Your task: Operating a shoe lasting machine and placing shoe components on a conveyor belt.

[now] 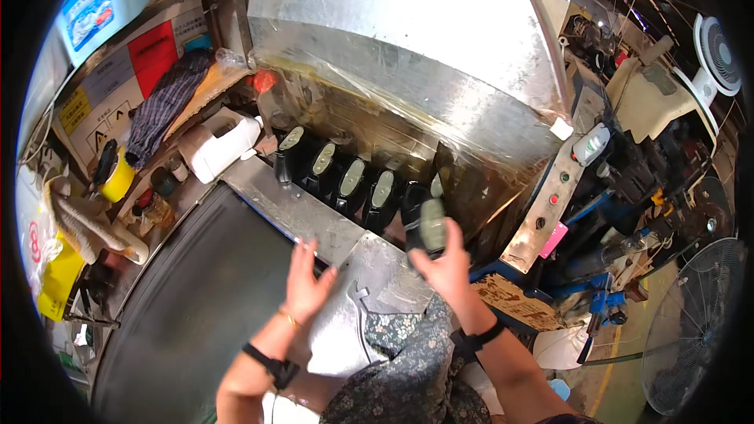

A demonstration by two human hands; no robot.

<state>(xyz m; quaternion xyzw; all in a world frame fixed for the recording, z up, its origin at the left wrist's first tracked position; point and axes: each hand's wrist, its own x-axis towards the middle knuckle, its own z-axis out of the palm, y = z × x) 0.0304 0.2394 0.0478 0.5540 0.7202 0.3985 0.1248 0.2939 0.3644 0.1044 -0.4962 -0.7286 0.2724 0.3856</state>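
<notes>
My right hand grips a black shoe with a pale green shoe last inside it, slightly blurred, at the right end of a row. To its left, several more black shoes on green-topped lasts stand side by side in the metal booth. My left hand is open and holds nothing, fingers spread over the near edge of the metal ledge. Part of the held shoe is hidden behind my right fingers.
A dark conveyor belt curves along the left. A white plastic jug sits on the left shelf. On the right are a control panel with buttons, a spray bottle, blue clamps and a large floor fan.
</notes>
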